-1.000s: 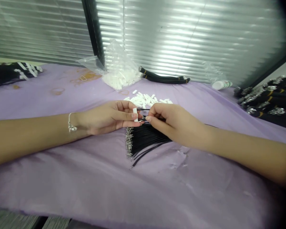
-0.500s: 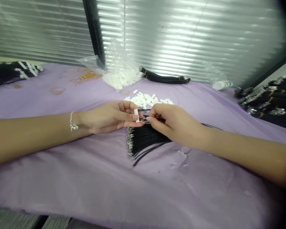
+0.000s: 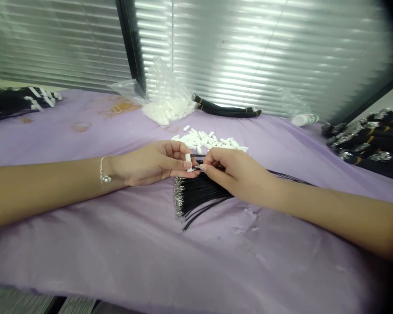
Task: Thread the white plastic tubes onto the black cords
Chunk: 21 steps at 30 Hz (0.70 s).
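Observation:
My left hand (image 3: 153, 163) pinches a small white plastic connector housing (image 3: 188, 162) between thumb and fingertips. My right hand (image 3: 232, 176) holds a thin black wire (image 3: 196, 166) with a metal-crimped tip, right against the housing. Whether the tip enters the housing is hidden by my fingers. Under my hands lies a fanned bundle of black wires (image 3: 199, 196), its crimped metal ends lined up to the left. Just beyond my hands is a loose pile of white housings (image 3: 206, 140).
A clear plastic bag of white housings (image 3: 165, 104) and coiled black wire bundles (image 3: 225, 109) sit at the back of the purple cloth (image 3: 118, 257). A small white bottle (image 3: 304, 119) stands nearby. Further wire bundles (image 3: 363, 139) lie at the right, others (image 3: 16, 100) at the left, before window blinds.
The white housing and the wire tip have come closer together, and both hands sit slightly lower in the view. The whole scene has shifted a little as my head moved.

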Motion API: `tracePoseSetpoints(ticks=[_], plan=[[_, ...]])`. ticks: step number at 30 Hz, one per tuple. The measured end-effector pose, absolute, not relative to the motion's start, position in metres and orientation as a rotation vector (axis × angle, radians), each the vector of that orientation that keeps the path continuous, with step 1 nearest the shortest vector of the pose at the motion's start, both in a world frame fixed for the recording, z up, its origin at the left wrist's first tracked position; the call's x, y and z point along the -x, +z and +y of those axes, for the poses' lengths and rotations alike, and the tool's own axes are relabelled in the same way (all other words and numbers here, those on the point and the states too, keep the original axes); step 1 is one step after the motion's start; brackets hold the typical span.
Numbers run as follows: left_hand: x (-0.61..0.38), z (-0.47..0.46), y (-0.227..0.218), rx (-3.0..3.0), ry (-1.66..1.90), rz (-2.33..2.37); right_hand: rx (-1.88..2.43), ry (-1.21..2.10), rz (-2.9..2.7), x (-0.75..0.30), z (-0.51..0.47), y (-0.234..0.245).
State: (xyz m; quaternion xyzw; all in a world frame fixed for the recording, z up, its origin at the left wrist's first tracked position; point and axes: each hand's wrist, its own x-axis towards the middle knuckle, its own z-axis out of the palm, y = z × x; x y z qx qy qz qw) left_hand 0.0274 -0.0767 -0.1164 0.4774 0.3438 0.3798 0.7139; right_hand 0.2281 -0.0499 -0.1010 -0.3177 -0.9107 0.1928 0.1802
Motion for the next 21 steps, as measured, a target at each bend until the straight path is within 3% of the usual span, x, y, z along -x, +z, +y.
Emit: tracePoseSetpoints(ticks=[21], plan=[[-0.0309, -0.0773, -0.12, -1.115, 0.869, 0.776, 1.033, 0.631, -2.559, -0.2257, -0.05, -0.1009]])
